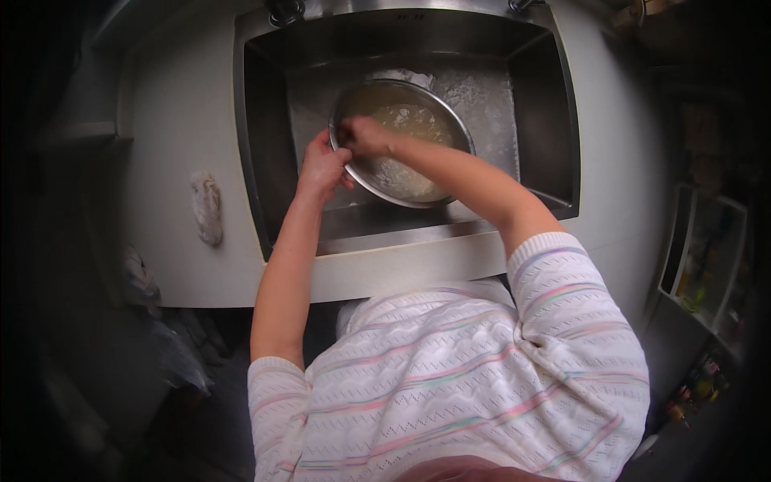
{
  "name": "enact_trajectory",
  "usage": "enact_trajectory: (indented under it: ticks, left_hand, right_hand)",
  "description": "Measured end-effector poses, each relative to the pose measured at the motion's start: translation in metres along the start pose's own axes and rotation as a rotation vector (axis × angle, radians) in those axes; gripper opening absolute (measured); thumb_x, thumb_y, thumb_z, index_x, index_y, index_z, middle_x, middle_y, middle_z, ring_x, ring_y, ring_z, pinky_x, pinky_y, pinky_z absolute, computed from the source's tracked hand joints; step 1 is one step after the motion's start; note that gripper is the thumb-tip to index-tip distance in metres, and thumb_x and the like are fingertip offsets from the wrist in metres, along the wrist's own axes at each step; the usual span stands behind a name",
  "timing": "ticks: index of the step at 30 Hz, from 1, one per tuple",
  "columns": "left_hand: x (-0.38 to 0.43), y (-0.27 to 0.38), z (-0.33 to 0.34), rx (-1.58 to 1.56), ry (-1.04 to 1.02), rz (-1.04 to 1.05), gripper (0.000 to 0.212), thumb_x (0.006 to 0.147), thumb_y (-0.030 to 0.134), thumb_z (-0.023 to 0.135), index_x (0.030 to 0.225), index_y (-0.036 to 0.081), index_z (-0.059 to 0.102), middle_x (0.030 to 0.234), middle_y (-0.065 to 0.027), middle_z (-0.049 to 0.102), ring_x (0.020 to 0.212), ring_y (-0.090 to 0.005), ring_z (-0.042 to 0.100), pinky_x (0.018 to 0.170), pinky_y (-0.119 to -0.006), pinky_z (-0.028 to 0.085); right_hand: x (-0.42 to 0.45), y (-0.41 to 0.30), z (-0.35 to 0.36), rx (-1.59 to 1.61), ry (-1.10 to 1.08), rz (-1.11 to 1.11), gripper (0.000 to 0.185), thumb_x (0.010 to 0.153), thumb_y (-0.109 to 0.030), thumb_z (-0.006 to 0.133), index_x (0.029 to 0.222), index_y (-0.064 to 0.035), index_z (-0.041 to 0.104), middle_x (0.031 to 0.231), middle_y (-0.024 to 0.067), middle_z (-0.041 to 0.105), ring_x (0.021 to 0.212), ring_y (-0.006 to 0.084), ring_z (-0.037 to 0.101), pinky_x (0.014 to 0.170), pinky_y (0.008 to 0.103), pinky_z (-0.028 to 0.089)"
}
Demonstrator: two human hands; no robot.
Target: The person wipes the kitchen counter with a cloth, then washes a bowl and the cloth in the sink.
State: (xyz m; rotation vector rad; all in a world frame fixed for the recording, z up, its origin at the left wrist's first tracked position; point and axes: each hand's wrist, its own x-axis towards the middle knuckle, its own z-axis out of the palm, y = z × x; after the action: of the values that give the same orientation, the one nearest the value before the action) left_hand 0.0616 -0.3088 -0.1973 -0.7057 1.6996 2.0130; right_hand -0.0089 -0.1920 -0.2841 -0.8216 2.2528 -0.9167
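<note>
A round stainless steel bowl (415, 205) sits tilted in the sink, with cloudy, rippling water (412, 123) inside. My left hand (324, 165) grips the bowl's rim at its left side, thumb over the edge. Inside the bowl, against the left wall, is my right hand (364, 137), blurred by motion. Its fingers are curled, and whether they hold anything is hidden. The right forearm crosses over the bowl's near right rim.
The stainless steel sink (548, 120) has wet patches on its floor. A crumpled whitish cloth (206, 208) lies on the white countertop (168, 144) to the left. The faucet's dark base (286, 11) stands at the back left. A shelf rack (702, 259) is at the right.
</note>
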Motion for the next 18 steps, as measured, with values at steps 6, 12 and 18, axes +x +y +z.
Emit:
enact_trajectory:
  ticks: [6, 12, 18]
  left_hand:
    - [-0.006, 0.001, 0.004, -0.006, 0.051, 0.044, 0.038, 0.068, -0.003, 0.047, 0.105, 0.001, 0.044, 0.057, -0.0057, 0.052, 0.034, -0.0126, 0.047, 0.028, -0.024, 0.041]
    - [-0.002, 0.001, 0.009, -0.026, 0.125, 0.055, 0.053, 0.065, -0.005, 0.044, 0.118, 0.001, 0.037, 0.065, -0.0088, 0.054, 0.036, -0.0144, 0.048, 0.027, -0.025, 0.04]
    - [-0.006, 0.003, 0.005, 0.036, 0.14, 0.07, 0.061, 0.066, -0.006, 0.044, 0.125, 0.004, 0.031, 0.064, -0.0079, 0.052, 0.035, -0.0144, 0.047, 0.028, -0.026, 0.041]
  right_hand:
    - [-0.052, 0.069, -0.027, -0.556, -0.238, 0.338, 0.034, 0.065, -0.019, 0.061, 0.095, -0.0056, 0.056, 0.094, 0.0157, 0.057, 0.092, 0.0301, 0.055, 0.074, 0.0391, 0.045]
    - [-0.104, 0.013, -0.039, -0.235, -0.628, 0.037, 0.037, 0.073, -0.027, 0.057, 0.1, -0.0032, 0.055, 0.094, 0.0143, 0.058, 0.089, 0.0246, 0.055, 0.075, 0.0302, 0.043]
    - [-0.126, -0.041, -0.08, 0.479, -0.609, 0.172, 0.035, 0.078, -0.033, 0.052, 0.097, -0.004, 0.054, 0.076, 0.0063, 0.056, 0.07, 0.0192, 0.052, 0.065, 0.0298, 0.043]
